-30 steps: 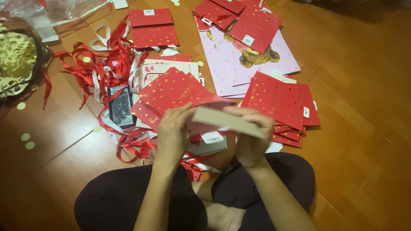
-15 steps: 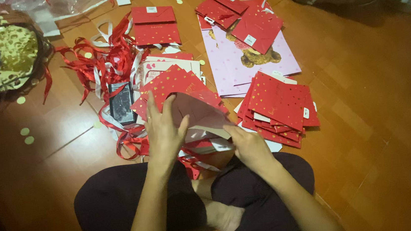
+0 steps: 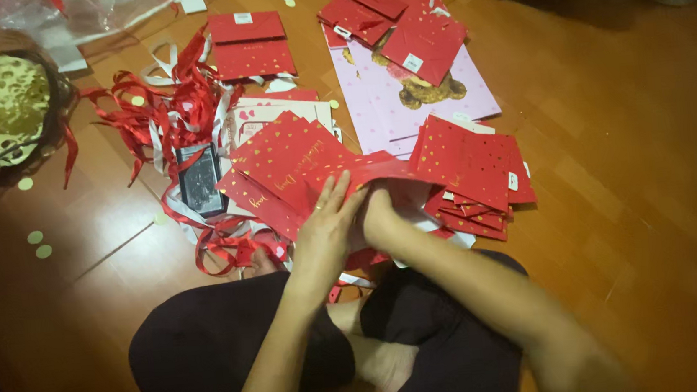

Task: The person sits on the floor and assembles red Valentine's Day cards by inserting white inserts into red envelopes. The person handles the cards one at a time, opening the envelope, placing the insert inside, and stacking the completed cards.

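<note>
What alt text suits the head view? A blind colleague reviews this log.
Both hands, left and right, press together on a red bag above the person's crossed legs. Red bag stacks, ribbons and a pink bear bag cover the wooden floor.

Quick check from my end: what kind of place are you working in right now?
Most likely a room in a home, with the work done on the floor. The person sits cross-legged on a polished wooden floor, with red paper bags and loose red ribbons spread out directly on it; no workbench or table shows.
</note>
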